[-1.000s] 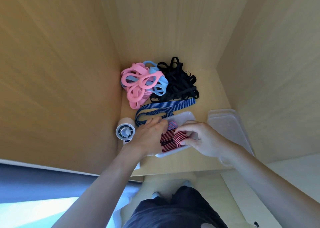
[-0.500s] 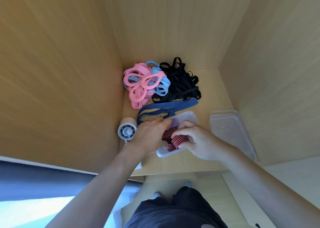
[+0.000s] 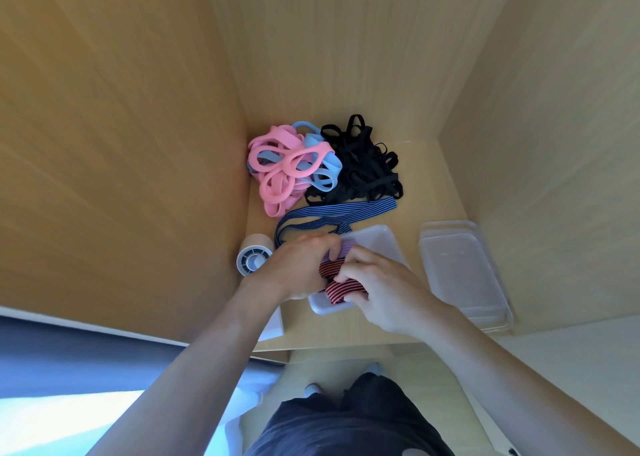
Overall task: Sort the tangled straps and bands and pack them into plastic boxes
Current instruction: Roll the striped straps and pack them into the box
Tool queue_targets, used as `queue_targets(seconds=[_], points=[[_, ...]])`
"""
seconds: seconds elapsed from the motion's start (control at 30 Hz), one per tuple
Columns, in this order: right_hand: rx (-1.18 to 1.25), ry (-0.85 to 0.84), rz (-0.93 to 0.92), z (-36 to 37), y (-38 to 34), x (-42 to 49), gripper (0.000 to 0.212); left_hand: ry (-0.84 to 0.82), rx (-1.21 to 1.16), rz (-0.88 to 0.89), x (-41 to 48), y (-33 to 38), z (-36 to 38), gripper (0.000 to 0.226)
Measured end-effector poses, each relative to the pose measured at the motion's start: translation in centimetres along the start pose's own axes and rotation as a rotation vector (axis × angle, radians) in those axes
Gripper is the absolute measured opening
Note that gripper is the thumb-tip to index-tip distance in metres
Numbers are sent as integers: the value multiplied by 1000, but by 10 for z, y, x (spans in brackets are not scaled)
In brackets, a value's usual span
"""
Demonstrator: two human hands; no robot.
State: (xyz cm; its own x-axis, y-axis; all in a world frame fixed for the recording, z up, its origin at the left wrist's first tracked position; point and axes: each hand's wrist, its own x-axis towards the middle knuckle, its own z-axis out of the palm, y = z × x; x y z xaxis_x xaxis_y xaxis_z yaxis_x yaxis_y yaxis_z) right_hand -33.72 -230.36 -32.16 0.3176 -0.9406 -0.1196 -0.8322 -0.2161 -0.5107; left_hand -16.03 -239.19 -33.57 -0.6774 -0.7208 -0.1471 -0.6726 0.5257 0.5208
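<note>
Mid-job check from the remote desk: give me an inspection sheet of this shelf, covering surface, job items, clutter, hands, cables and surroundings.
Surface: light wooden shelf floor.
Job's things: red-striped strap lies in the open plastic box. The blue-striped strap lies loose behind that box. Pink bands and light-blue bands are tangled in the back left corner, with black straps piled against them on the right. A stack of plastic boxes stands right of the open one, with no straps seen in it.
Clutter: white roll left of the open box.
Hands: left hand and right hand both grip the red-striped strap over the box.
Cables: nothing seen.
Surroundings: wooden walls on three sides.
</note>
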Motion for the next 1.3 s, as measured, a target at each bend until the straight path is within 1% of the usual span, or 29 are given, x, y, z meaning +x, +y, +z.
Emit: queue_targets(seconds=[0.13, 0.23, 0.37, 0.43, 0.53, 0.6, 0.7, 0.8, 0.87, 0.93, 1.03, 1.13, 1.23, 1.3], points=[[-20, -3, -20, 5, -2, -1, 23, 0, -5, 0, 0, -3, -1, 32], [-51, 8, -5, 8, -3, 2, 29, -4, 1, -9, 0, -3, -2, 33], [-148, -19, 4, 15, -8, 8, 32, -3, -8, -18, 1, -4, -3, 33], [-154, 2, 40, 19, -11, 10, 25, 7, -25, -23, 1, -4, -1, 32], [-112, 76, 99, 23, -12, 9, 8, 21, -104, -32, -2, -5, 1, 31], [-71, 109, 129, 28, -11, 8, 9, 12, -182, -31, -6, -5, 1, 31], [-15, 159, 175, 31, -7, 7, 4, 40, -261, -41, -14, -5, 6, 27], [24, 175, 227, 31, -4, 8, 0, 114, -231, -48, -27, -6, 16, 32], [65, 172, 244, 33, -3, 9, 3, 159, -187, -41, -35, -6, 23, 39], [106, 167, 241, 33, -2, 8, 6, 179, -136, -51, -42, -4, 30, 40], [132, 155, 187, 31, 5, 4, 8, 214, -90, -84, -51, 1, 39, 40], [115, 202, 143, 27, 13, -2, 12, 217, -74, -117, -54, 3, 42, 44], [110, 252, 122, 23, 19, -5, 30, 181, -73, -145, -52, 2, 39, 45], [99, 238, 99, 22, 22, -4, 38, 166, -84, -152, -50, 2, 36, 45]])
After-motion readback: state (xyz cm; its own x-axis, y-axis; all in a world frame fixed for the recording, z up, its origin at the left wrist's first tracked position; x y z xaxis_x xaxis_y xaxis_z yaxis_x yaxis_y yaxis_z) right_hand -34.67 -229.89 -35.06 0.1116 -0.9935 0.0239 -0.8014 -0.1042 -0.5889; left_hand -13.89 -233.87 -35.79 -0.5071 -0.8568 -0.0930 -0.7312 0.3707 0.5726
